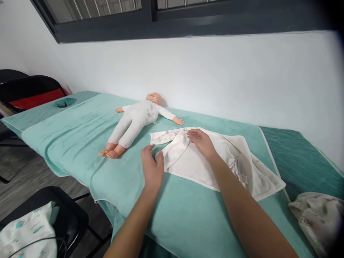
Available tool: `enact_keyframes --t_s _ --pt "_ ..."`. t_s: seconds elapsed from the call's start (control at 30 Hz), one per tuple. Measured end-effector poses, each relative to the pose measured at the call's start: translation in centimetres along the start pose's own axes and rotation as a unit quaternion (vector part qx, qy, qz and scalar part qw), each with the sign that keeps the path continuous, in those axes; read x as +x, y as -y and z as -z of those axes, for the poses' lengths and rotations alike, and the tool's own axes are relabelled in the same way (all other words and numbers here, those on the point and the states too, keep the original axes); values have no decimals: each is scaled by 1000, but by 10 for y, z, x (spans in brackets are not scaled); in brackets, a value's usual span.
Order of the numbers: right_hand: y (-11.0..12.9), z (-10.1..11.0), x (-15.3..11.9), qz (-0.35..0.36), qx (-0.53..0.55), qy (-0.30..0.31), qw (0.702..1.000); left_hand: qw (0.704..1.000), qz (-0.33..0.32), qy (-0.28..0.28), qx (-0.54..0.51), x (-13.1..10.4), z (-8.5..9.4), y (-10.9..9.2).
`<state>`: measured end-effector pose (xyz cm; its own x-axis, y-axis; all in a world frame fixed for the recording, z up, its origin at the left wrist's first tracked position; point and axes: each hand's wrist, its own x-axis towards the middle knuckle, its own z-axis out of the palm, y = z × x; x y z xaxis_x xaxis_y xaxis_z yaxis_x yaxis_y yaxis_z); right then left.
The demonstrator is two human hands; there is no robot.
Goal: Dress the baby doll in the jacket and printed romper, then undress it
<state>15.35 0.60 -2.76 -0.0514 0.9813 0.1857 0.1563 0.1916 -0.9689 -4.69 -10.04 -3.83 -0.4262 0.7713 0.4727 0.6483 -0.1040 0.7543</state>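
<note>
A white baby garment [193, 157] lies spread out on the green-covered table [80, 143], its printed sleeve pointing left. My right hand [202, 142] rests over the garment's upper part near that sleeve, fingers apart and holding nothing that I can make out. At the garment's lower left edge is my left hand [152, 168], its thumb and fingers apart beside the cloth. Behind and to the left, a baby doll [137, 116] in a white suit lies on its back with its arms spread and its head toward the wall.
Crumpled patterned cloth [319, 218] lies at the right edge. A black chair [67, 218] at the lower left holds a printed cloth [32, 229] and a cable. More black chairs [32, 86] stand at the far left. A white wall [228, 79] runs behind the table.
</note>
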Motion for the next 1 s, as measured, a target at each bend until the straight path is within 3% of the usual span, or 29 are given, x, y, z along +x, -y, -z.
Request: enact_keyframes --t_s 0.13,0.23,0.4,0.6,0.7,0.77,0.83,0.9,1.0 --pt "-2 -6 -4 81 -110 20 990 978 -27 84 187 48 -2 16" --pt "-1 -10 -6 109 -160 48 980 957 -49 142 247 77 -5 24" --pt "-3 -12 -6 130 -200 55 970 970 -119 67 199 109 -18 36" --pt "-9 -13 -5 146 -244 43 958 976 -130 79 159 117 -27 49" --pt "-9 -13 -6 153 -278 32 948 980 -100 57 165 111 -23 45" --pt "-8 -14 -7 152 -309 47 938 977 -129 62 158 108 -22 40" --pt "-7 -15 -9 148 -357 74 919 956 -216 139 139 107 -23 35" --pt "-4 -17 -11 137 -411 96 896 913 -296 252 125 105 -27 33" --pt "-1 -18 -14 103 -472 112 868 879 -302 341 144 105 -33 32"
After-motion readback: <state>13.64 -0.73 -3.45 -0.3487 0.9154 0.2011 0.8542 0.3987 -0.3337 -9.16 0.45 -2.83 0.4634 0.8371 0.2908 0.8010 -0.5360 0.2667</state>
